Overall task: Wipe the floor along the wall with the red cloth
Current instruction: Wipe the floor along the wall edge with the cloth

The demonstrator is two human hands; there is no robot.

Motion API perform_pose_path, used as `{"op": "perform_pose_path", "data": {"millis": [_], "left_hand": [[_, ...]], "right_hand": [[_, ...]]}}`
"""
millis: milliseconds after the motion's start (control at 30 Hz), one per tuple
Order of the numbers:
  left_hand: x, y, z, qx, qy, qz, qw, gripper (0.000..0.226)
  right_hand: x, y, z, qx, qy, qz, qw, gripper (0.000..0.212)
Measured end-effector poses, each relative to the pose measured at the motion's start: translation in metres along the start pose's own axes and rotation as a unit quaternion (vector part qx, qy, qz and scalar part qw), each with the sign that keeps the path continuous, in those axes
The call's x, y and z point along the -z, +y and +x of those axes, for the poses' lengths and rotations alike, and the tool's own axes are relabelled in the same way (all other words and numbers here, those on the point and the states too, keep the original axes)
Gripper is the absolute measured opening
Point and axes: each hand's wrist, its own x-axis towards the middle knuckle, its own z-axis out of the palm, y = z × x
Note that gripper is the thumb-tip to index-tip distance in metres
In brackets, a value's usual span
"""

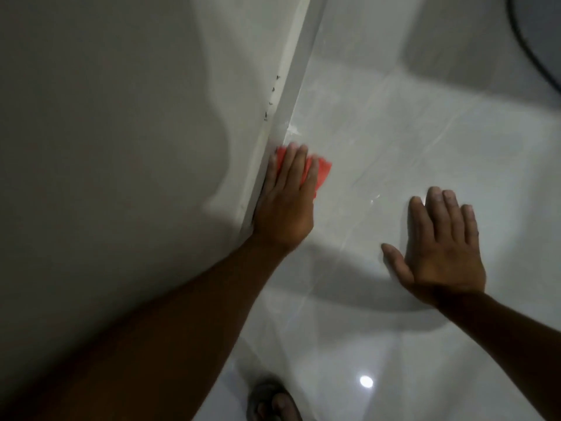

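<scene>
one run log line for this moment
step: wiping floor at wall | left hand: flat on red cloth | right hand: flat on floor, empty

Red cloth (pixel 321 173) flat on floor (pixel 394 132) beside wall (pixel 121 117)

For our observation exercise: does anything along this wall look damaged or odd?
Yes. Small dark marks dot the wall's bottom edge above the skirting, and a whitish smear lies on the floor ahead of the red cloth.
</scene>
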Motion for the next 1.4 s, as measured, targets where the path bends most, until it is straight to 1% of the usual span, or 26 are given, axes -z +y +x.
{"op": "perform_pose_path", "data": {"millis": [67,100,267,367,467,567,600,667,733,800,867,967,1067,1133,1200,1300,1333,1400], "left_hand": [[-0.001,0.001,-0.027,0.002,-0.005,-0.005,1.000,0.055],[-0.003,0.000,-0.027,-0.003,-0.006,-0.007,1.000,0.055],[-0.012,-0.002,0.052,-0.024,-0.006,-0.022,0.999,0.055],[-0.019,-0.003,0.086,0.007,0.003,-0.069,0.998,0.054],[-0.019,0.001,0.091,0.047,0.015,-0.140,0.989,0.053],[-0.010,0.000,0.079,0.044,0.024,-0.186,0.981,0.052],[-0.007,-0.002,0.067,0.027,0.012,-0.178,0.984,0.052],[-0.002,0.001,0.030,0.002,-0.027,-0.112,0.993,0.055],[-0.001,0.006,-0.005,0.013,-0.040,-0.041,0.998,0.060],[-0.005,0.005,-0.010,0.017,-0.039,-0.010,0.999,0.061],[-0.007,-0.001,0.015,0.005,-0.035,0.001,0.999,0.062],[-0.015,-0.004,0.071,-0.021,-0.008,0.010,1.000,0.060],[-0.022,-0.004,0.117,-0.020,-0.002,0.016,1.000,0.058],[-0.024,-0.005,0.129,-0.009,-0.008,-0.014,1.000,0.060],[-0.023,-0.004,0.128,0.005,-0.001,-0.068,0.998,0.059],[-0.018,-0.002,0.130,0.051,0.010,-0.146,0.988,0.053],[-0.015,-0.003,0.129,0.059,0.000,-0.163,0.985,0.054],[-0.009,-0.002,0.111,0.050,-0.025,-0.173,0.983,0.056]], "right_hand": [[0.000,0.000,0.000,0.001,-0.002,-0.006,1.000,0.092],[0.000,0.001,0.000,0.001,-0.004,-0.009,1.000,0.092],[0.001,0.001,0.001,0.004,0.000,-0.014,1.000,0.091],[0.001,0.000,0.002,0.006,-0.005,-0.012,1.000,0.091],[0.001,0.000,0.002,0.002,-0.003,-0.013,1.000,0.091],[0.000,-0.001,0.000,0.002,-0.010,-0.014,1.000,0.092],[-0.001,-0.002,0.000,0.002,-0.011,-0.011,1.000,0.093],[-0.001,-0.002,0.001,0.002,-0.009,-0.009,1.000,0.093],[-0.002,-0.002,0.000,-0.001,-0.013,-0.011,1.000,0.093],[-0.003,-0.002,-0.001,0.001,-0.013,-0.008,1.000,0.093],[-0.003,-0.002,-0.001,0.006,-0.010,-0.012,1.000,0.093],[-0.004,0.000,-0.001,0.005,-0.016,-0.017,1.000,0.093],[-0.004,-0.001,0.000,0.005,-0.013,-0.012,1.000,0.092],[-0.004,0.000,0.000,0.006,-0.006,-0.013,1.000,0.092],[-0.004,0.000,-0.001,0.003,-0.006,-0.013,1.000,0.092],[-0.004,0.000,-0.001,0.004,-0.012,-0.014,1.000,0.093],[-0.004,0.000,-0.001,0.004,-0.011,-0.012,1.000,0.093],[-0.004,0.000,-0.001,0.003,-0.010,-0.008,1.000,0.093]]}}
